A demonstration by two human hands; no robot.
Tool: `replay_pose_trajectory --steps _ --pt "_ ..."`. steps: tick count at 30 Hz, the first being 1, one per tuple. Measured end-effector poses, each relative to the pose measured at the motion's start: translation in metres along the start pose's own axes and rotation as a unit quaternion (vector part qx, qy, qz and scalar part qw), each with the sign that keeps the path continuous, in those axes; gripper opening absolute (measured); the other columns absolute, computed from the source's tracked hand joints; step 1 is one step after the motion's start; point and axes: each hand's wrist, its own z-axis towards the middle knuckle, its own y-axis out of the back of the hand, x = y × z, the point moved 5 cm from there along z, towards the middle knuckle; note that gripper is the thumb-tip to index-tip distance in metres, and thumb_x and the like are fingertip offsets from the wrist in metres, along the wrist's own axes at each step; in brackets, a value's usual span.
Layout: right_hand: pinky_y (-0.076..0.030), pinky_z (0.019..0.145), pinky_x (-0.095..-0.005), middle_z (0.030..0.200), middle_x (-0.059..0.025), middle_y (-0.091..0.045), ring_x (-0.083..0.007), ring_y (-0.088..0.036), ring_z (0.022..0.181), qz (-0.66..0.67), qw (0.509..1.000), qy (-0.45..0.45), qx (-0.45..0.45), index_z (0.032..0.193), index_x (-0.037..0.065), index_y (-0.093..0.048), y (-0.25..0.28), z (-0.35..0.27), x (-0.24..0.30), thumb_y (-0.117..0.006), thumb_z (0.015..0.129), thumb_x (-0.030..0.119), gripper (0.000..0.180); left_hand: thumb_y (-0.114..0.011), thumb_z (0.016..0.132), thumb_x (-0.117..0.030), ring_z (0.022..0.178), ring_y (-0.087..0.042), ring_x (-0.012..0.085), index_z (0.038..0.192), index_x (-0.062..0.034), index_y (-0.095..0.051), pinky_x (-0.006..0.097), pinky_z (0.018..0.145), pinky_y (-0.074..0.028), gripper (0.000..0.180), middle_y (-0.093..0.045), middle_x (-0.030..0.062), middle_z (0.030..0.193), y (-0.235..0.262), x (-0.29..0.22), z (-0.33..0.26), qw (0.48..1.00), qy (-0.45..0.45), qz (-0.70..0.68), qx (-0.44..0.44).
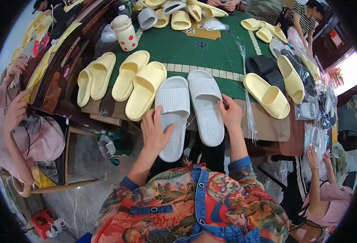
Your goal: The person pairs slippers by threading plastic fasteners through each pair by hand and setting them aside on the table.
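Two light grey slippers lie side by side at the table's near edge, their heels overhanging it. My left hand (154, 131) grips the side of the left grey slipper (173, 105), thumb over the insole and fingers along its outer edge. At the right grey slipper (206, 107), my right hand (230, 112) holds the outer edge between thumb and fingers. A thin pale strand shows between the slippers. Two pairs of pale yellow slippers (147, 87) stand to the left. More yellow slippers (267, 95) and a black slipper (263, 69) lie to the right.
A bundle of thin white ties (249, 113) hangs over the table edge. On the green tabletop (162, 46) stands a white jar with red dots (124, 34). Bagged slippers (308, 109) pile up at right. Other people work left, right and across; a red stool (43, 222) is lower left.
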Motion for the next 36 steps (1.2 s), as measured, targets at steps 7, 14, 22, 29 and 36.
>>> replay_pose_trajectory --steps 7,14,22,29,36 --pt "-0.047 0.057 -0.0341 0.072 -0.0113 -0.063 -0.0248 -0.061 0.063 -0.001 1.000 -0.002 -0.023 0.096 0.008 -0.065 0.018 -0.003 0.011 -0.062 0.077 0.024 0.025 -0.048 0.077 0.002 0.092 -0.048 0.0390 0.115 -0.0030 -0.045 0.044 0.077 -0.040 0.038 -0.047 0.0206 0.099 -0.021 0.013 0.053 0.988 -0.005 -0.155 0.000" --pt "-0.047 0.057 -0.0386 0.071 -0.0126 -0.063 -0.0293 -0.061 0.064 -0.038 0.998 -0.049 0.033 0.107 0.008 -0.057 0.018 -0.006 0.000 -0.062 0.079 0.034 0.039 -0.055 0.077 -0.004 0.091 -0.049 0.0374 0.111 -0.0014 -0.046 0.044 0.078 -0.040 0.035 -0.048 0.0197 0.101 -0.052 -0.003 0.088 0.996 -0.035 -0.076 0.020" --pt "-0.047 0.060 -0.0421 0.074 -0.0148 -0.063 -0.0334 -0.061 0.069 -0.034 0.999 -0.029 -0.023 0.104 0.008 -0.059 0.011 -0.007 -0.002 -0.055 0.084 0.035 0.033 -0.065 0.072 -0.025 0.097 -0.048 0.0367 0.107 0.0021 -0.049 0.042 0.084 -0.039 0.047 -0.053 0.0198 0.100 -0.072 -0.035 0.090 0.985 -0.047 -0.144 0.081" --pt "-0.044 0.061 -0.0302 0.068 -0.0097 -0.059 -0.0189 -0.057 0.063 0.149 0.985 -0.089 -0.022 0.098 0.005 -0.061 0.006 -0.006 -0.020 -0.041 0.093 0.030 0.032 -0.066 0.066 -0.019 0.097 -0.048 0.0342 0.095 -0.0008 -0.050 0.049 0.081 -0.035 0.038 -0.053 0.0175 0.099 -0.124 -0.039 0.108 0.991 0.086 -0.076 0.071" --pt "-0.021 0.038 -0.0170 0.056 0.0037 -0.045 -0.0020 -0.033 0.043 0.461 0.861 -0.186 -0.104 0.091 0.002 -0.058 0.012 -0.007 -0.043 -0.041 0.094 0.033 0.035 -0.063 0.057 -0.003 0.082 -0.046 0.0359 0.081 -0.0015 -0.046 0.045 0.072 -0.034 0.030 -0.049 0.0173 0.082 -0.003 -0.025 0.096 0.990 -0.032 -0.093 -0.101"
